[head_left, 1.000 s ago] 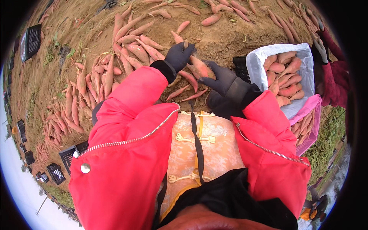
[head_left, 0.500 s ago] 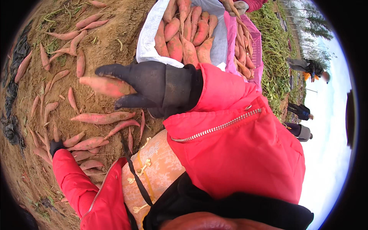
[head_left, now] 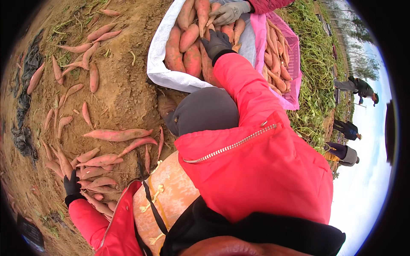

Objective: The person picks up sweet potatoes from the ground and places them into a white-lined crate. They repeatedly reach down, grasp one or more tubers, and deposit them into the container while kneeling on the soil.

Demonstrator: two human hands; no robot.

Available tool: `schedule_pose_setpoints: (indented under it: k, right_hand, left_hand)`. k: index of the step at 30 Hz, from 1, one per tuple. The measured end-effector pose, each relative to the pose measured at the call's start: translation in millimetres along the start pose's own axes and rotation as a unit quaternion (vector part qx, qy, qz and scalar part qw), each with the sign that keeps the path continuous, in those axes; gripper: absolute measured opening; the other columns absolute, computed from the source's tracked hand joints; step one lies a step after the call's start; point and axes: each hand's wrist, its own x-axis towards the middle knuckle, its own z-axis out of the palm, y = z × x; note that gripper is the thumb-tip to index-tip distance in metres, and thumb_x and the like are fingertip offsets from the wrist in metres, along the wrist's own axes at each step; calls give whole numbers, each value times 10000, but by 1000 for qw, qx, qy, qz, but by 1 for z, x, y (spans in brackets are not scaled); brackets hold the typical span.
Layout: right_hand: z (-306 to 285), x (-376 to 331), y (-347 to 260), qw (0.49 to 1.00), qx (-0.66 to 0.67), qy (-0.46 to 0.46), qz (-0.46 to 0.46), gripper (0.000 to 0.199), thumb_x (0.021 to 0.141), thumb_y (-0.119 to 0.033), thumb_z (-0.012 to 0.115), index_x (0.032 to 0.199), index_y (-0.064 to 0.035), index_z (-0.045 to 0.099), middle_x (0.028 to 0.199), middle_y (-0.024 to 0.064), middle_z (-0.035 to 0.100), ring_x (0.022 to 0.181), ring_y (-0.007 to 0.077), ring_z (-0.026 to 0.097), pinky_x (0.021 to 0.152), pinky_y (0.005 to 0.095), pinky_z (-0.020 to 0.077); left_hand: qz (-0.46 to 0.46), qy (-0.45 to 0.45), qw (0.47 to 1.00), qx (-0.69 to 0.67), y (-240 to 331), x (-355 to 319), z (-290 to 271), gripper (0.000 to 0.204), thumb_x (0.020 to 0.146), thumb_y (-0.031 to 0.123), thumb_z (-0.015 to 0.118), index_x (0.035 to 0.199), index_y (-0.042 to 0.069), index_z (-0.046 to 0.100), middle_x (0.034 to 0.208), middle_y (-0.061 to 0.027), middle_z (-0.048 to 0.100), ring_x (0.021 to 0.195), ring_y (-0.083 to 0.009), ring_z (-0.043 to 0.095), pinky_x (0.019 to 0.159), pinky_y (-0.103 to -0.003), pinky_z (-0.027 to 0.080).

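Note:
My right hand [head_left: 217,43], in a black glove, rests on the sweet potatoes [head_left: 193,59] piled in a white-lined crate [head_left: 159,73]. Its fingers are apart, and what lies beneath the palm is hidden. At the lower left, my left hand [head_left: 72,186], also gloved in black, is closed at the lower end of a sweet potato [head_left: 63,163], beside a heap of others [head_left: 100,181] on the soil. Beyond my right hand, another person's grey-gloved hand [head_left: 231,13] touches the pile in the same crate.
A pink-lined crate [head_left: 292,91] of thinner sweet potatoes adjoins the white one. More roots [head_left: 118,135] lie scattered over the soil, with torn black plastic [head_left: 22,138] at the left. My dark-covered knee [head_left: 208,112] is near the crate. Cut vines [head_left: 311,77] and several people stand at the right.
My right hand has moved from over the soil into the white-lined crate; the sweet potato it carried no longer shows. The other person's gloved hand has come into the same crate.

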Motion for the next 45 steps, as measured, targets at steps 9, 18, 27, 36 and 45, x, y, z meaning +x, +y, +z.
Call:
schedule_pose_setpoints:
  k: [9, 18, 27, 36, 45]
  right_hand:
    - [-125, -121, -128, 750, 465, -299, -362, 826, 782, -516, 641, 1354, -19, 313, 1105, 213, 584, 983, 315, 590, 821, 372, 465]
    - [-107, -90, -108, 714, 679, -3, -168, 715, 765, -237, 671, 1348, -12, 323, 1111, 240, 543, 974, 265, 574, 815, 360, 462]
    - [-30, 2, 16, 985, 168, 26, 31, 738, 835, -533, 488, 1386, -76, 307, 1386, 208, 338, 1295, 338, 301, 1059, 464, 248]
    - [10, 36, 20, 922, 106, 317, -197, 663, 794, -535, 561, 1287, -105, 450, 1301, 235, 432, 1191, 398, 412, 993, 485, 319]
    - [16, 56, 9, 962, 43, -81, -256, 673, 850, -500, 521, 1298, -7, 422, 1320, 228, 423, 1213, 345, 410, 992, 384, 349]
  left_hand:
    - [210, -238, 934, -166, 167, -194, 177, 162, 862, 179, 578, 915, 27, 556, 658, -18, 535, 538, -91, 484, 477, -220, 342]
    - [325, -277, 904, -22, 240, -247, 247, 520, 884, 149, 577, 1356, 75, 373, 1026, -60, 617, 807, -111, 606, 627, -222, 451]
    - [38, -126, 981, -144, 100, -163, 175, 458, 915, 317, 532, 1326, 148, 420, 1101, -60, 605, 856, -185, 627, 615, -271, 493]
    - [-6, -111, 982, -150, 19, -142, 177, 432, 882, 304, 595, 1252, 125, 461, 982, -19, 607, 711, -112, 576, 567, -236, 450]
    - [62, -130, 983, 114, 0, -123, 209, 468, 819, 379, 653, 1173, 90, 556, 813, -55, 624, 656, -122, 591, 567, -256, 468]
